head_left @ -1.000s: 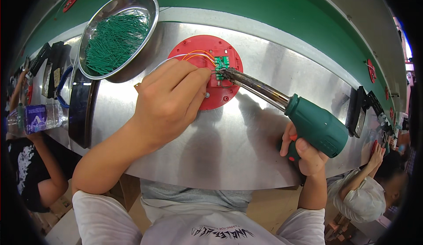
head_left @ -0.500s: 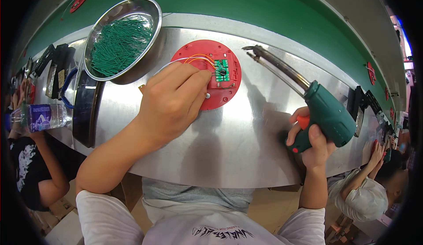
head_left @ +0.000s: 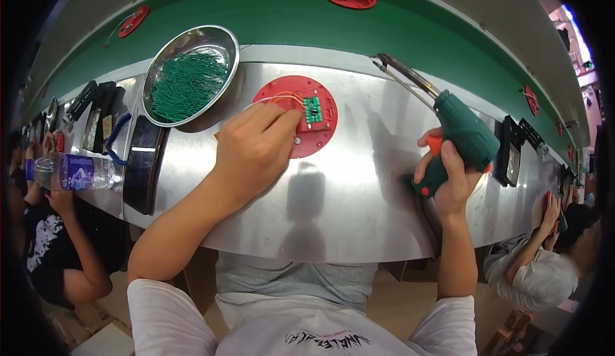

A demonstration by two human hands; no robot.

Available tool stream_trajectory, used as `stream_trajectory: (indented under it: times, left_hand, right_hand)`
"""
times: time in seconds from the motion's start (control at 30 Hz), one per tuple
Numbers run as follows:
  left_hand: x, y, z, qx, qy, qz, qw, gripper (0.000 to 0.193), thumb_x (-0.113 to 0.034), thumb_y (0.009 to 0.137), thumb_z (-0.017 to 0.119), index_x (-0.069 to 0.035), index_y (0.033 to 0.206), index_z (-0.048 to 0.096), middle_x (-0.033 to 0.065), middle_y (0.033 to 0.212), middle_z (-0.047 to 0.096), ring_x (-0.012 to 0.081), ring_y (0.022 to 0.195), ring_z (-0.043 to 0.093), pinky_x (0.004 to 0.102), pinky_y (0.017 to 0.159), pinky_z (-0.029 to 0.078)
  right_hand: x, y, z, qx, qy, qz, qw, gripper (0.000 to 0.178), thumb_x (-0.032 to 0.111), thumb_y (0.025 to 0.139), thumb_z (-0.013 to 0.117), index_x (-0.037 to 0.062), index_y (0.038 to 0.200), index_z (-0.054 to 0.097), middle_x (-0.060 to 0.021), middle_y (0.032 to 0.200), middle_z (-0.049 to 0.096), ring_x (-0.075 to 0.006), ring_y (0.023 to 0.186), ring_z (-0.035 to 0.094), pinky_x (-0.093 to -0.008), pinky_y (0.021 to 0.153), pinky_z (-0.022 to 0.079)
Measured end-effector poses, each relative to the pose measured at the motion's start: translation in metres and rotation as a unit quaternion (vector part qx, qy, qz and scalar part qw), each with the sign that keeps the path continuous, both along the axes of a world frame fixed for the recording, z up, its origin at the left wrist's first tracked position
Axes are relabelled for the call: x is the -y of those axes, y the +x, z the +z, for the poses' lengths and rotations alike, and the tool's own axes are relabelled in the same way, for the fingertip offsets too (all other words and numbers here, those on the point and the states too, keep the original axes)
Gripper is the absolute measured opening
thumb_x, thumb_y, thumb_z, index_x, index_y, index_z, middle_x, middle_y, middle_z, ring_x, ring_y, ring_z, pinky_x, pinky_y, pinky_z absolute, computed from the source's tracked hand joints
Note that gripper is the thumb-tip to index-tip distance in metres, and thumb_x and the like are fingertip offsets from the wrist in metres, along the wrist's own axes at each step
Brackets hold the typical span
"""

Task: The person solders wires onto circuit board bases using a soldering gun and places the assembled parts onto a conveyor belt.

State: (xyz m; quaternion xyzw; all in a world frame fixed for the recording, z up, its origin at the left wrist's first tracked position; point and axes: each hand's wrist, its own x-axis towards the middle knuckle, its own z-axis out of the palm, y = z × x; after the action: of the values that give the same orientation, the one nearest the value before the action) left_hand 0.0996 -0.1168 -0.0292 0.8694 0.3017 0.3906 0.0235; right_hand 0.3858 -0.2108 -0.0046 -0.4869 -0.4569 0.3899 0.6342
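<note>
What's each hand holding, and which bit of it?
The right hand holds the green soldering gun by its handle. The left hand is at the red disc, but whether it pinches anything there cannot be told.

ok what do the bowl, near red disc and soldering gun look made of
Bowl: polished metal, perhaps stainless steel, given its mirror-like reflections. Red disc: probably satin moulded plastic, evenly coloured with small holes. Soldering gun: body seemingly matte plastic from its soft green sheen; barrel likely metal, glinting.
</note>
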Motion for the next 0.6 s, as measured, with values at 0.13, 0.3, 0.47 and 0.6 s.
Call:
stream_trajectory:
  times: [0.13,0.3,0.47,0.6]
  left_hand:
    - [0.003,0.000,-0.001,0.006,-0.006,0.024,1.000,0.013,0.001,0.073,0.072,-0.001,0.084,0.066,0.0087,0.078,0.062,0.0270,0.067,0.060,0.0371,0.059,0.049]
    - [0.004,0.007,0.017,0.014,0.012,0.028,0.999,0.033,-0.006,0.068,0.079,-0.003,0.097,0.063,0.0134,0.098,0.062,0.0327,0.086,0.058,0.0414,0.075,0.048]
    - [-0.015,0.019,0.032,-0.108,-0.087,-0.038,0.990,0.057,-0.025,0.070,0.081,-0.005,0.119,0.061,0.0155,0.111,0.064,0.0336,0.100,0.058,0.0424,0.088,0.046]
    - [-0.068,0.033,0.027,-0.198,-0.001,-0.075,0.977,0.053,-0.024,0.071,0.079,-0.003,0.117,0.061,0.0154,0.101,0.067,0.0318,0.094,0.059,0.0426,0.085,0.046]
  right_hand:
    - [0.000,0.002,0.001,-0.001,0.008,-0.024,1.000,0.028,0.011,0.093,0.062,-0.0066,0.116,0.061,-0.0160,0.092,0.067,-0.0190,0.049,0.059,-0.0287,0.045,0.045]
    - [-0.007,0.013,0.007,-0.029,0.009,-0.076,0.997,0.026,0.012,0.093,0.064,-0.0055,0.112,0.063,-0.0128,0.088,0.068,-0.0168,0.048,0.059,-0.0276,0.045,0.045]
    - [-0.012,0.032,0.011,-0.066,0.023,-0.123,0.990,0.023,0.014,0.093,0.064,-0.0035,0.109,0.065,-0.0103,0.085,0.067,-0.0152,0.047,0.058,-0.0272,0.045,0.044]
    - [-0.011,0.040,0.012,-0.100,0.070,-0.176,0.977,0.021,0.015,0.093,0.064,-0.0034,0.103,0.064,-0.0109,0.085,0.068,-0.0155,0.047,0.059,-0.0275,0.043,0.044]
